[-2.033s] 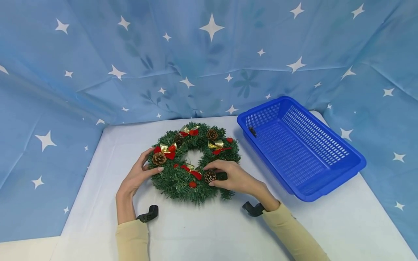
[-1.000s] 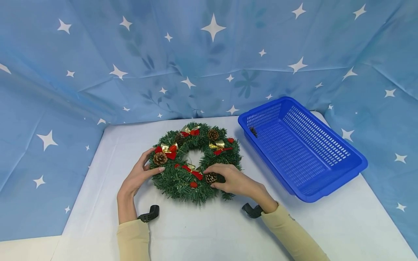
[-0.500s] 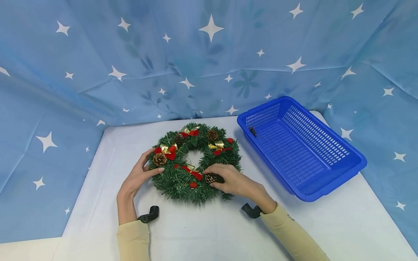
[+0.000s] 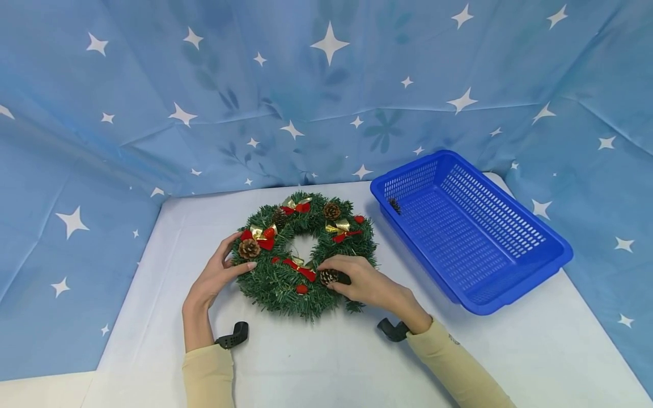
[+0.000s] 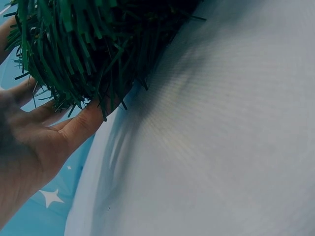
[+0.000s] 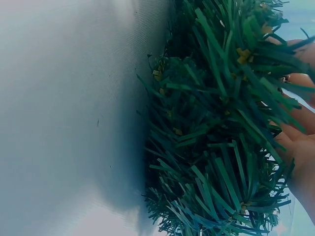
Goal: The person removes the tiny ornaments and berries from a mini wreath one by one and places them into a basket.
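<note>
A green wreath (image 4: 285, 283) with red and gold bows, red berries and pine cones lies on the white table in the head view. My left hand (image 4: 216, 272) grips its left edge, thumb on top and the other fingers along the outer side, partly hidden by the needles. Near a brown pine cone (image 4: 249, 249), the thumb rests on the green. My right hand (image 4: 364, 279) pinches another pine cone (image 4: 328, 276) between thumb and fingers at the wreath's lower right. In the right wrist view, thick needles (image 6: 211, 118) cover most of that hand.
A blue plastic basket (image 4: 479, 303) stands on the table (image 4: 306, 362) at the right, with a small pine cone (image 4: 394, 205) at its left end. Blue star-patterned cloth (image 4: 285, 73) hangs behind and along the sides.
Over the last two seconds my right hand has shifted very slightly, still holding the pine cone at the same place on the wreath. The left hand and the basket look unchanged.
</note>
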Motion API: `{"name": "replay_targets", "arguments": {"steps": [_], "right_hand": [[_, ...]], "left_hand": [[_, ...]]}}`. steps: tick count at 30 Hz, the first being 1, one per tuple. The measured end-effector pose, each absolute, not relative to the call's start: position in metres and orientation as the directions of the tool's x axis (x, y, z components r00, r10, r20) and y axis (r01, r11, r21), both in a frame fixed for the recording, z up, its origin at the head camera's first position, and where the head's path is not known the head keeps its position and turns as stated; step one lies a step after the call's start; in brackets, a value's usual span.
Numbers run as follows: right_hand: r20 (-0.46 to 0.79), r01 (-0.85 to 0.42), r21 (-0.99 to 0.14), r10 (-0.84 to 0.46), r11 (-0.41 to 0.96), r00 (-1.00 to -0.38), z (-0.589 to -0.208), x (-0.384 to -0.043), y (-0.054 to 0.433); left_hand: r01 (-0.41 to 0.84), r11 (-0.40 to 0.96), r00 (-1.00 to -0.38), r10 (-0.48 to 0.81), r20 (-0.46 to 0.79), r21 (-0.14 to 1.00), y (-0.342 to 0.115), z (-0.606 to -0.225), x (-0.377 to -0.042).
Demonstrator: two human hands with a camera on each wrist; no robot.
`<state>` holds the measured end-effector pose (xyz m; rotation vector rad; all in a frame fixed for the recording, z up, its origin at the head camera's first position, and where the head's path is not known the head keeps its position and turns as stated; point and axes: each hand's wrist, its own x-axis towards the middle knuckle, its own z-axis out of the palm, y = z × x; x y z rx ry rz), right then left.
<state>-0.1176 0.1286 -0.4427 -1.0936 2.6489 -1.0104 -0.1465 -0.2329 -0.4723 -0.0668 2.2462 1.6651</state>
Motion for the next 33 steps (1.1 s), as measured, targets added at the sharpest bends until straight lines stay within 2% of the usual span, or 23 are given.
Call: {"name": "replay_targets", "arguments": {"steps": [11, 18, 27, 33], "right_hand": [[0.188, -0.604, -0.617, -0.65, 0.505, -0.736, -0.438, -0.118, 0.132], [0.254, -0.659, -0.579, -0.661, 0.48, -0.706, -0.438, -0.12, 0.132], [0.249, -0.655, -0.576, -0.658, 0.49, -0.711, -0.435, -0.118, 0.133], [0.305, -0.674, -0.563, -0.638, 0.478, -0.707, -0.431, -0.118, 0.137]], "left_hand": [[-0.232, 0.321, -0.94, 0.169, -0.297, 0.918, -0.233, -0.471, -0.147], [-0.233, 0.322, -0.94, 0.165, -0.297, 0.917, -0.233, -0.471, -0.148], [-0.24, 0.314, -0.94, 0.163, -0.301, 0.919, -0.234, -0.472, -0.147], [-0.237, 0.317, -0.94, 0.163, -0.299, 0.918, -0.233, -0.472, -0.147]]}}
